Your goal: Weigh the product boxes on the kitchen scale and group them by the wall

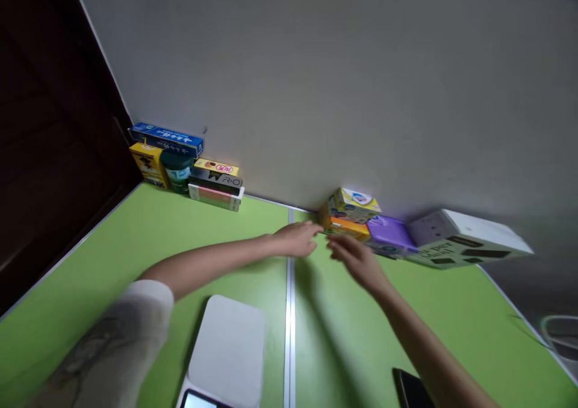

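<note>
1. The small orange box (350,227) lies far back on the green tabletop (180,233), right up against the wall (316,95). A yellow box (354,204) sits on top of it.
2. The left hand (295,238) is at the left end of the orange box. Its fingers are stretched out flat and hold nothing. It is too blurry to tell if they touch the box.
3. The right hand (356,259) is just in front of the two boxes. Its fingers are loosely open and hold nothing.
4. To pick up well, I think one hand should go on each end of the little pile, and both should squeeze softly together.
5. Hold the bottom box low and keep it flat, or the yellow box could slide off.
6. Watch the purple box (389,232). It touches the pile on the right, with a big white box (460,238) beside it. A bump could push them.
7. Bring the pile back slowly and keep away from the white scale (228,348) near the person.
</note>
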Motion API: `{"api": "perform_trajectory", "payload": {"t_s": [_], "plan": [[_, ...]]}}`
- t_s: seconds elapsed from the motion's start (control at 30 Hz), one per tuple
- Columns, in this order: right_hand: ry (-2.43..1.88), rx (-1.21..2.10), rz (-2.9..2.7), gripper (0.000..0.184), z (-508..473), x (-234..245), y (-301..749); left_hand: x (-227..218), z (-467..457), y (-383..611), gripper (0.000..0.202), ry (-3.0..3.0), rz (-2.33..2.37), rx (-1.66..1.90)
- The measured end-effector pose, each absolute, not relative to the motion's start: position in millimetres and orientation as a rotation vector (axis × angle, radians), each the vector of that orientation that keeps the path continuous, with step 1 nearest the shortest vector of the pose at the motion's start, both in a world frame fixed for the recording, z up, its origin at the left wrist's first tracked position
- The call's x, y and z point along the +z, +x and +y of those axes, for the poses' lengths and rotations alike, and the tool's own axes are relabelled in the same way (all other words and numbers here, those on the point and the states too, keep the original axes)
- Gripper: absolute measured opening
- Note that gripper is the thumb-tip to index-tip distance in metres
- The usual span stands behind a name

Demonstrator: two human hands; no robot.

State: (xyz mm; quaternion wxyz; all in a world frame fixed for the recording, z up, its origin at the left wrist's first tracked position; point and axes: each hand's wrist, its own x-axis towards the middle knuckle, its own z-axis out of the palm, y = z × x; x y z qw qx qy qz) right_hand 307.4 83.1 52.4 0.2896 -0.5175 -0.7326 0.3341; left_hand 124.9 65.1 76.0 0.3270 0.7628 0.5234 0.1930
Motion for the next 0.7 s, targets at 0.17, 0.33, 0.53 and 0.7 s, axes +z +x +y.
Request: {"api": "perform_trajectory", "payload": {"t_s": [0.17, 0.33, 0.53, 0.7], "plan": [[-0.888, 1.253, -2.503, 0.023, 25, 38, 225, 52, -9, 47, 0.014, 2.000, 1.316, 0.434], [-0.948, 0.910, -2.429, 0.024, 62, 41, 150, 39, -6, -25, 0.048, 1.807, 1.757, 0.755], [-1.050, 0.666, -2.250, 0.050, 133, 40, 81, 25, 36, -98, 0.073, 1.431, 2.164, 1.183], [-1.061, 0.641, -2.231, 0.058, 164, 22, 57, 5, 55, -126, 0.076, 1.271, 2.220, 1.299]]}}
